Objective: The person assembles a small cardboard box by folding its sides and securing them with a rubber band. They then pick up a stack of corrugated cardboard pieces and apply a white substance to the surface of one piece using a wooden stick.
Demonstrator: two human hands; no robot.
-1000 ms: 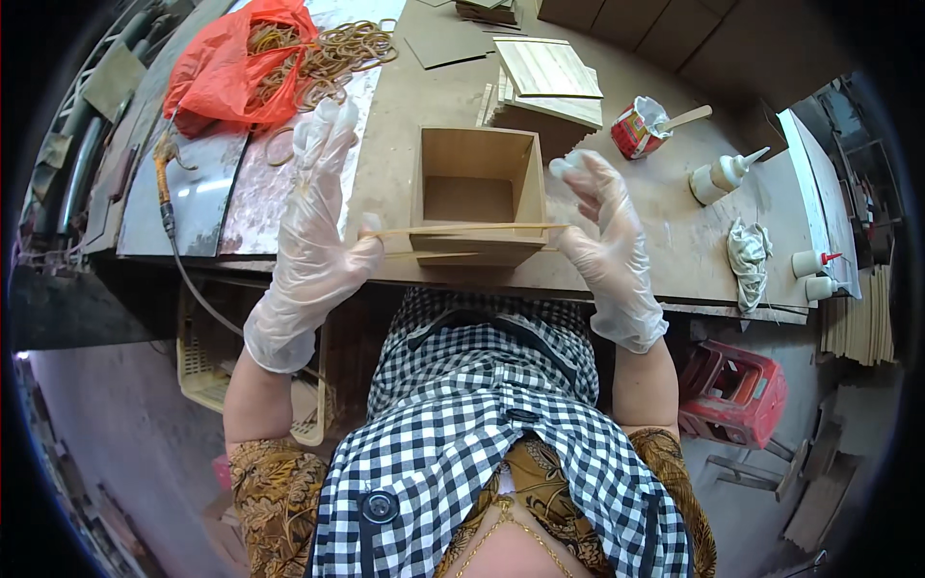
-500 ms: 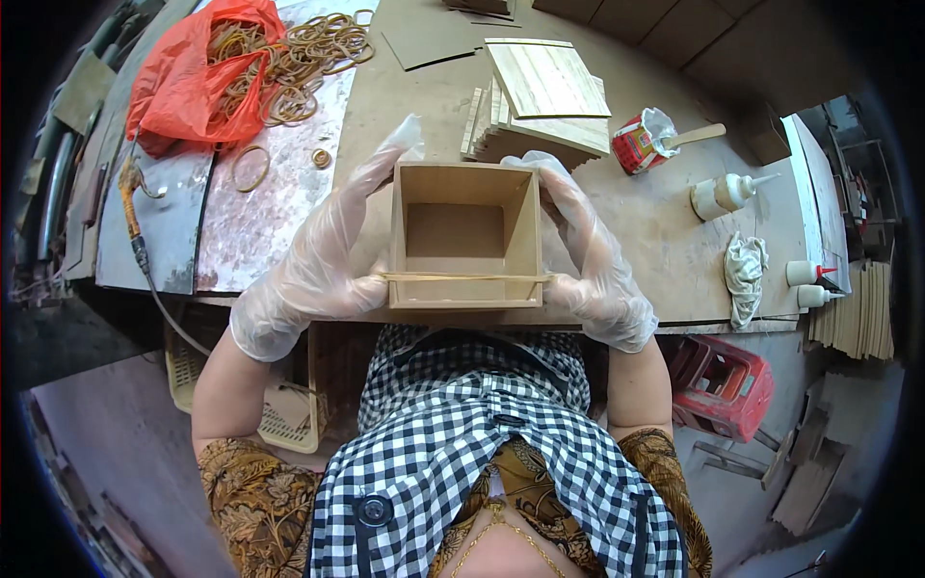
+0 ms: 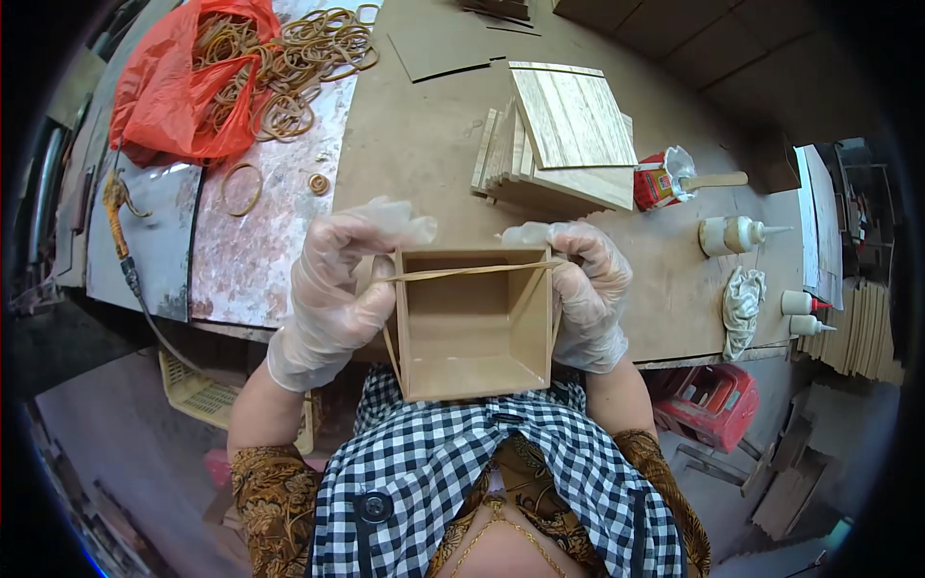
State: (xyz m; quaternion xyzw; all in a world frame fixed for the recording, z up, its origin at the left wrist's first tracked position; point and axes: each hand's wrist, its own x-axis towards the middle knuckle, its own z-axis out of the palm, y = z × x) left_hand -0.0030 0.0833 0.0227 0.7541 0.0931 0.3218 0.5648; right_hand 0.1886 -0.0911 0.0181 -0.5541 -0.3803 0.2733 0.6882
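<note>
A brown, open-topped rectangular wooden box (image 3: 477, 385) is held between my gloved hands near the table's front edge, its opening facing me. A tan rubber band (image 3: 472, 273) stretches across the far part of the opening and runs down along the box's left side. My left hand (image 3: 339, 289), in a clear plastic glove, closes on the band at the box's left wall. At the right wall my right hand (image 3: 590, 289), gloved the same way, closes on the band's other end. Parts of the fingertips are hidden behind the box walls.
A red plastic bag (image 3: 173, 106) spills many rubber bands (image 3: 318, 48) at the far left. Pale wooden panels (image 3: 573, 116) are stacked beyond the box. Right of them are a red can (image 3: 655, 181) with a stick, a glue bottle (image 3: 732, 235) and a cloth (image 3: 743, 308).
Both hands have brought the box closer to me and tilted it. The rubber band has shifted from the near side of the opening to the far side.
</note>
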